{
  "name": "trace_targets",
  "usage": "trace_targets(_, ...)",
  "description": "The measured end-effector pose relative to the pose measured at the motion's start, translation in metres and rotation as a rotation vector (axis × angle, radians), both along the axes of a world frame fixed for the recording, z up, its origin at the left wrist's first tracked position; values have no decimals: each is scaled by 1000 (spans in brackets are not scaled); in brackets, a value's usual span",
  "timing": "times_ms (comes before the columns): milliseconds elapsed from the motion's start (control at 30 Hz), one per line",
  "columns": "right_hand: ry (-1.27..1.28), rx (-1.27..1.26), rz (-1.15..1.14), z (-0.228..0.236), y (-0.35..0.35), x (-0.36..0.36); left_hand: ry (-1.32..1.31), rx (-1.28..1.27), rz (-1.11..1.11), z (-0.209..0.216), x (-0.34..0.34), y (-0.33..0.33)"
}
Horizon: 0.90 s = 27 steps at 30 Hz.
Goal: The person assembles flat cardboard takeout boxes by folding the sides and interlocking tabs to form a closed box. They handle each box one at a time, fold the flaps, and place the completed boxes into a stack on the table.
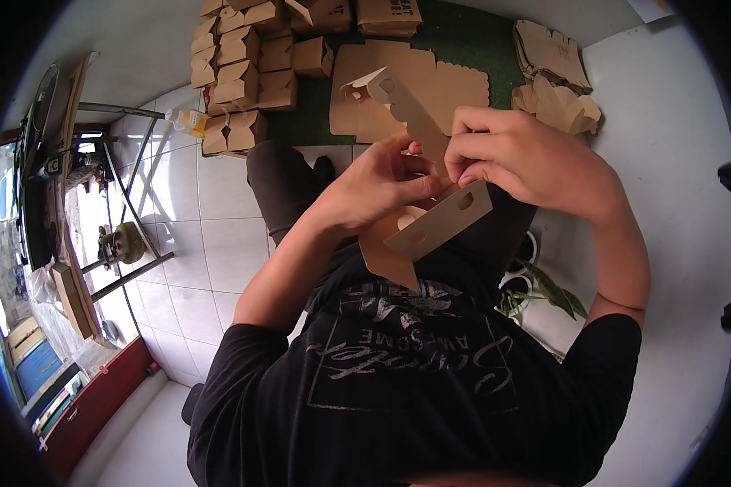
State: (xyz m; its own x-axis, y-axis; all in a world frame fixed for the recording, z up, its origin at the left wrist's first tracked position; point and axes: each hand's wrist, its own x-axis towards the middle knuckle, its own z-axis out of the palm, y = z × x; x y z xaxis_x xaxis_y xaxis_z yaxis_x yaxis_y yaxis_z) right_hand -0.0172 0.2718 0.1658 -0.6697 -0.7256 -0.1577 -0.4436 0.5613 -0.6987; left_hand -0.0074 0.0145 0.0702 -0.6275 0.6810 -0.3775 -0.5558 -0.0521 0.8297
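Between my two hands, just above my lap, is a partly folded brown cardboard box (447,221) with cut-out slots in its flaps. One long panel of it stretches away past my fingers, and another flap hangs toward my shirt. My left hand (387,183) grips the box from the left, thumb and fingers bent over its edge. From the right, my right hand (503,152) pinches the cardboard with curled fingers near the middle fold. The exact spot under the fingertips is partly hidden.
Folded boxes (235,81) stand stacked at the far left on a green mat (455,32). Flat cardboard blanks (357,89) lie beyond my hands, with more flattened pieces (552,57) at far right. A bottle (188,122) is beside the stack; a plant (548,288) grows at my right.
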Motion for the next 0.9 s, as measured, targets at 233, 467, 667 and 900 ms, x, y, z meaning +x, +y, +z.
trace_targets(233, 14, -58, 21, 1, 1, -1, -27, 41, -45, -1, -4, 1)
trace_targets(467, -55, -90, 64, 1, 0, -2, -7, 59, -60, 1, -1, -1)
trace_targets(667, -110, -45, 124, 6, 0, -8, 77, 65, -43, 3, 4, 2)
trace_targets(900, -128, -22, 117, 8, 3, -12, 103, 95, 10, 3, 8, 2)
